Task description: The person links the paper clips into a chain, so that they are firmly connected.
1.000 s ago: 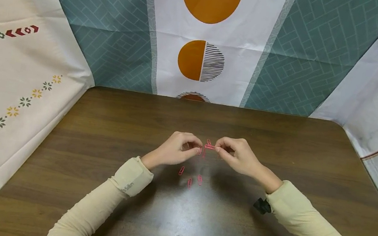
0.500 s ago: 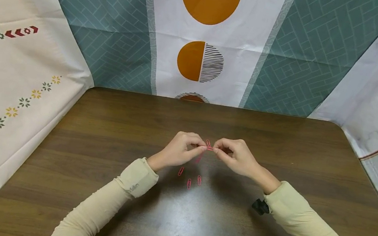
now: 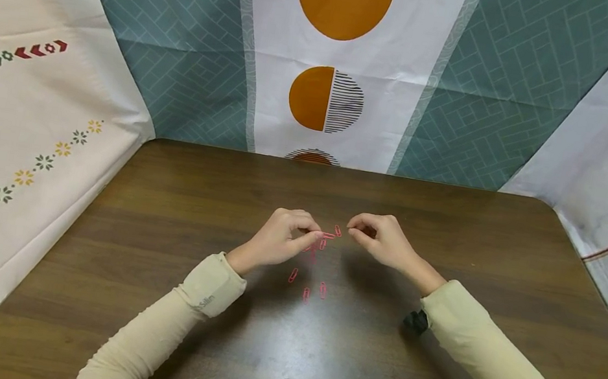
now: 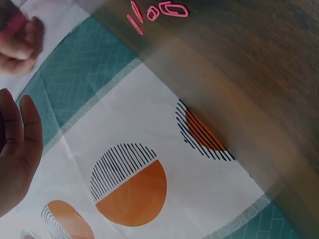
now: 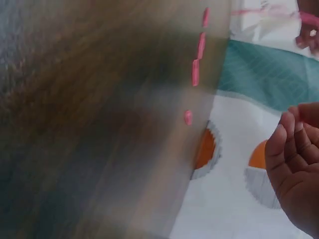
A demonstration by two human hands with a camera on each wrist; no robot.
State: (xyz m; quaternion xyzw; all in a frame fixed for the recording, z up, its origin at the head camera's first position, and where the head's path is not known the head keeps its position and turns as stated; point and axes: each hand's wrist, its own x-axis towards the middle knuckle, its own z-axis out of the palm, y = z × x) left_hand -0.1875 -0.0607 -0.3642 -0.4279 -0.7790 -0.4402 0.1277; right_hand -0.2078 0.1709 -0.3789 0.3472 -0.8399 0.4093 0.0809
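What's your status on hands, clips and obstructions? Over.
Left hand pinches pink clips. Right hand raised alongside, grip unclear. Four loose clips on the table, nothing seen blocking.

Left sleeve point(image 3: 153, 331): beige, long, wrinkled along the forearm; left cuff point(image 3: 213, 284): broad, pale cream, with small dark lettering point(image 3: 207, 301), not fully legible; right sleeve point(image 3: 502, 363): pale yellowish-beige, creased; small black fitting point(image 3: 416, 321) at the wrist end, details indistinct.
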